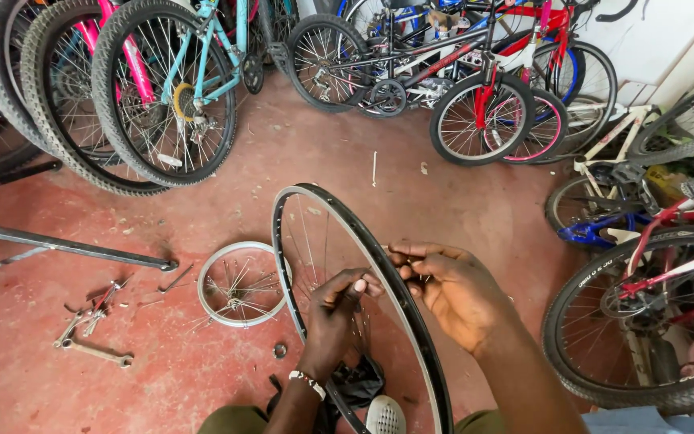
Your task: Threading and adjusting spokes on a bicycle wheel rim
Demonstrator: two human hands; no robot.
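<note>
Several bicycles (pixel 443 72) are parked along the red floor (pixel 411 193). A black rim (pixel 411 321) is stood upright between the knees; its spokes are pinched by the left hand (pixel 335 321), while something small, not identifiable, is gripped by the right hand (pixel 451 293). A smaller silver wheel (pixel 238 285) and wrenches (pixel 90 333) are laid nearby.

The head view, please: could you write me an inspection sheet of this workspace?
Surface: red floor, dusty, scattered bits.
Job's things: black wheel rim upright, spokes inside.
Clutter: small silver wheel lying flat; wrenches to its left; metal bar.
Hands: left hand fingers among the spokes; right hand pinching at the rim's edge.
Cables: nothing seen.
Surroundings: parked bicycles behind and right.
</note>
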